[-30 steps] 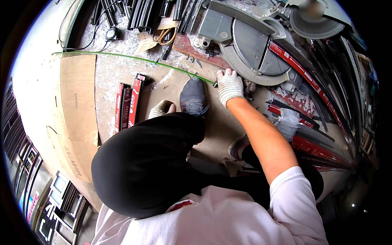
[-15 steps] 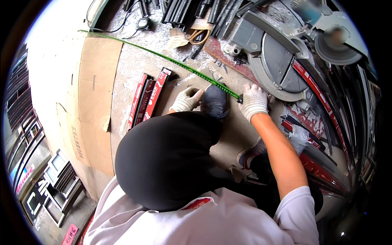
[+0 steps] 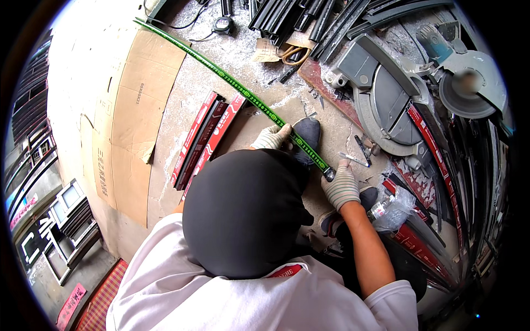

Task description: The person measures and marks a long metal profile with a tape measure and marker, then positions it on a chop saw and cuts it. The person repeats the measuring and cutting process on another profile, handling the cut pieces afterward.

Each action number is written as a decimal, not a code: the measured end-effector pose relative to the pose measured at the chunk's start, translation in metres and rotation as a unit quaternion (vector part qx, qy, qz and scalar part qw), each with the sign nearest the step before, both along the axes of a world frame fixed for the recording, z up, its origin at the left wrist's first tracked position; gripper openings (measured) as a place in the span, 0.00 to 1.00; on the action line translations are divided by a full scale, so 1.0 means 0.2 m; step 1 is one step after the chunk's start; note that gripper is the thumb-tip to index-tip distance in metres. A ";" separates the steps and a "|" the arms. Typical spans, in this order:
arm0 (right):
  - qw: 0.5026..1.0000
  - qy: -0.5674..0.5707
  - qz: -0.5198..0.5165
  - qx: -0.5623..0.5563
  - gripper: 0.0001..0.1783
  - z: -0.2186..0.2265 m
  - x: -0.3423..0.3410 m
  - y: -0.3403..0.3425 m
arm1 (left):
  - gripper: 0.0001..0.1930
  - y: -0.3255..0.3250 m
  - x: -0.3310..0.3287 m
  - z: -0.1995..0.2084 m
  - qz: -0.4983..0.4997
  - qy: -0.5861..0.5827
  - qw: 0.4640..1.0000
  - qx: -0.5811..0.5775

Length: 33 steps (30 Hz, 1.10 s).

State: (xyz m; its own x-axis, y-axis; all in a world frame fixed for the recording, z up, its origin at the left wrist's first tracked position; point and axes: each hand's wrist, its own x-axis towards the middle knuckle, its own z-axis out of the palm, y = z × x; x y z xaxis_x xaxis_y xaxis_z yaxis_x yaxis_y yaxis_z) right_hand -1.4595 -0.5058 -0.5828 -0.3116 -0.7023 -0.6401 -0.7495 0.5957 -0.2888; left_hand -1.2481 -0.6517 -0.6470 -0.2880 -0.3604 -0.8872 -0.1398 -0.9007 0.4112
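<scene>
A long green tape measure (image 3: 243, 91) is drawn out slantwise from the far left, its blade passing over my dark shoe. My right hand (image 3: 341, 186), in a striped white glove, is closed at its near end, where a small dark part shows. My left hand (image 3: 270, 137), gloved too, pinches the blade's edge near the shoe, thumb on top; its other fingers are partly hidden. Left of the blade lie red-and-black strips (image 3: 207, 140) side by side on the floor.
A grey mitre saw (image 3: 386, 105) stands at the right, with an angle grinder (image 3: 469, 83) beyond it. Black profiles (image 3: 281, 22) are piled at the back. Flattened cardboard (image 3: 138, 110) covers the left floor. A crumpled clear plastic bag (image 3: 397, 209) lies by my right forearm.
My left hand has come to the tape measure's blade, which it was apart from before. My right hand has drawn nearer with the tape's end, away from the saw. The view has shifted.
</scene>
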 end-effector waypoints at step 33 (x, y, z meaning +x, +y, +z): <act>0.940 -0.319 -0.088 -0.078 0.23 -0.45 -0.16 0.44 | 0.14 0.12 0.02 0.19 0.070 0.111 0.991 -0.027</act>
